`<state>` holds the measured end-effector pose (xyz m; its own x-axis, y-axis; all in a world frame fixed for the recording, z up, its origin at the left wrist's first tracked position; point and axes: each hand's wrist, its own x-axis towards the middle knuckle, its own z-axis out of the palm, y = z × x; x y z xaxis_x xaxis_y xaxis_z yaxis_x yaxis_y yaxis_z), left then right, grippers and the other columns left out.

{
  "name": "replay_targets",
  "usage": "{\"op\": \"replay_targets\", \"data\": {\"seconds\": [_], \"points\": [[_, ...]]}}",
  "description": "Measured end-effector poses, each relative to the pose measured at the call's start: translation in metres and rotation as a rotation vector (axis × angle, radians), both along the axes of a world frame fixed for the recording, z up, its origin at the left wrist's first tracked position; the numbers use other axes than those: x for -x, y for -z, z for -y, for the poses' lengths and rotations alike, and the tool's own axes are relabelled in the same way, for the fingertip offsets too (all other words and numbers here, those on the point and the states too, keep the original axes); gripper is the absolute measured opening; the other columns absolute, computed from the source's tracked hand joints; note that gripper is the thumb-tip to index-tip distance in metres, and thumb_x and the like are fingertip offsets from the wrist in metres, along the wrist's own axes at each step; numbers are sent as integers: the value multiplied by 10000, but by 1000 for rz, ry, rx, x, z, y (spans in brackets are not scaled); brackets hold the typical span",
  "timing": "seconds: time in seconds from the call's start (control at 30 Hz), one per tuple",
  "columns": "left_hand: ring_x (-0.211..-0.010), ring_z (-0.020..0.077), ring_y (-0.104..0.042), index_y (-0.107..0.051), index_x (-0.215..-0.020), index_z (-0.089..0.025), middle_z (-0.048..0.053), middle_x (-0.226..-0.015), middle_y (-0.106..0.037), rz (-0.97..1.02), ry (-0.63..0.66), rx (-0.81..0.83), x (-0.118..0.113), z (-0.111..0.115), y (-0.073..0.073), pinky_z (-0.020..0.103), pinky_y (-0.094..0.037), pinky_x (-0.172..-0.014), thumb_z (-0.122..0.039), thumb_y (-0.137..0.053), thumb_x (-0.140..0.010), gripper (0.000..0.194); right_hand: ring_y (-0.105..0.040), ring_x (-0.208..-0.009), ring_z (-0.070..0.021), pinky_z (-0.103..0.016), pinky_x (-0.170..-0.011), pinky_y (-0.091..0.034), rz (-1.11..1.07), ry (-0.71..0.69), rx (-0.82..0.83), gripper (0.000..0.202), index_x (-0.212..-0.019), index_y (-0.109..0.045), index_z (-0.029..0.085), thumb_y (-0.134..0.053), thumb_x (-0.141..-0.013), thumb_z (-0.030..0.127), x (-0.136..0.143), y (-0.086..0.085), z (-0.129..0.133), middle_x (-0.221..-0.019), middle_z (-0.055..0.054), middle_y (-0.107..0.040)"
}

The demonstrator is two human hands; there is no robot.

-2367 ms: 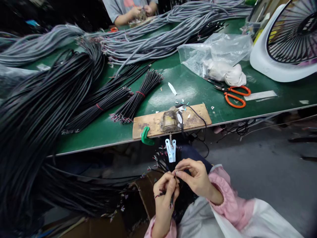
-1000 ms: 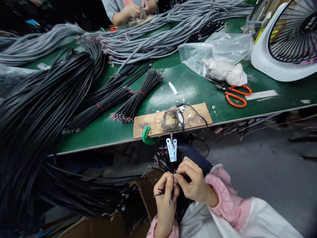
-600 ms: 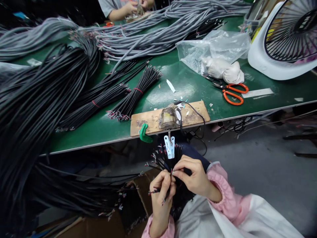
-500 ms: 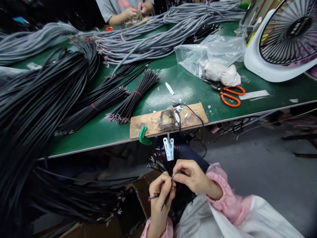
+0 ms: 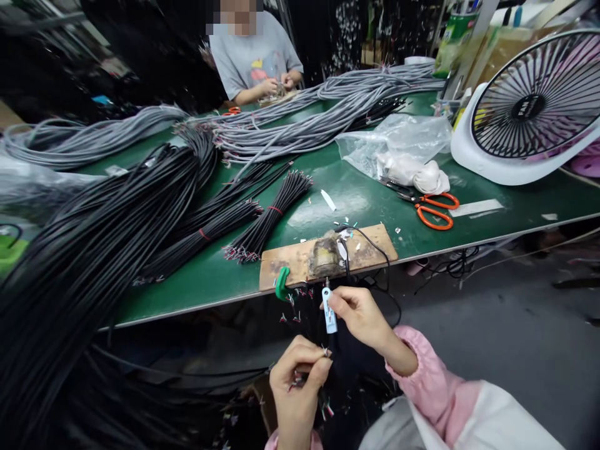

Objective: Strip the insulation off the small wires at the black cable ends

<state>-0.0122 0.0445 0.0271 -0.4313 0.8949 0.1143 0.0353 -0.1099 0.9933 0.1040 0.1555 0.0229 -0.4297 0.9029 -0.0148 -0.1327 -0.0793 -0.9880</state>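
My right hand (image 5: 359, 312) pinches a light-blue clothespin (image 5: 330, 315) just below the table's front edge. The clothespin hangs at the metal tip of a small motor-like block (image 5: 324, 256), which sits on a wooden board (image 5: 281, 259). Lower and to the left, my left hand (image 5: 300, 375) is closed on a black cable with thin coloured wire ends (image 5: 325, 353) sticking out between thumb and forefinger. More stripped cable ends (image 5: 293, 306) hang beyond it, and others show under the palm. Most of the cable in my left hand is hidden in shadow.
Black cable bundles (image 5: 154, 206) cover the left of the green table (image 5: 309, 212), with grey cables (image 5: 281, 140) behind. Orange-handled scissors (image 5: 434, 209), a plastic bag (image 5: 398, 140) and a white fan (image 5: 482, 156) stand at the right. A green clamp (image 5: 282, 284) grips the board. A co-worker (image 5: 255, 62) sits opposite.
My right hand has left the wire ends beside my left hand and moved up to the clothespin, now turned side-on. The view has tilted upward, showing more of the co-worker.
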Motion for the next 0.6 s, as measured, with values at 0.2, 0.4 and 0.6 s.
{"op": "replay_targets", "data": {"seconds": [0.2,0.4,0.6], "points": [[-465,110,-500,-750,-635,-188,-9,-595,-579,9,-9,12,-2,-11,-5,213,-378,-432,-287,-819,-785,192,-434,-544,-103,-241,-534,-362,-149,-65,143,649,-654,-666,137,-644,-811,766,4,-7,-1,-587,15,-539],[-458,117,-516,-766,-634,-187,-7,-578,-591,51,53,12,-3,-17,2,220,-360,-416,-245,-815,-782,166,-444,-511,-93,-230,-506,-365,-268,-69,236,603,-646,-682,131,-681,-829,706,9,-9,2,-577,13,-537],[-456,102,-483,-736,-583,-179,-18,-563,-554,82,31,78,-6,-19,1,218,-342,-424,-257,-816,-780,226,-439,-495,-84,-216,-480,-346,-315,-76,313,605,-648,-681,130,-720,-787,717,11,-4,2,-565,19,-535]]}}
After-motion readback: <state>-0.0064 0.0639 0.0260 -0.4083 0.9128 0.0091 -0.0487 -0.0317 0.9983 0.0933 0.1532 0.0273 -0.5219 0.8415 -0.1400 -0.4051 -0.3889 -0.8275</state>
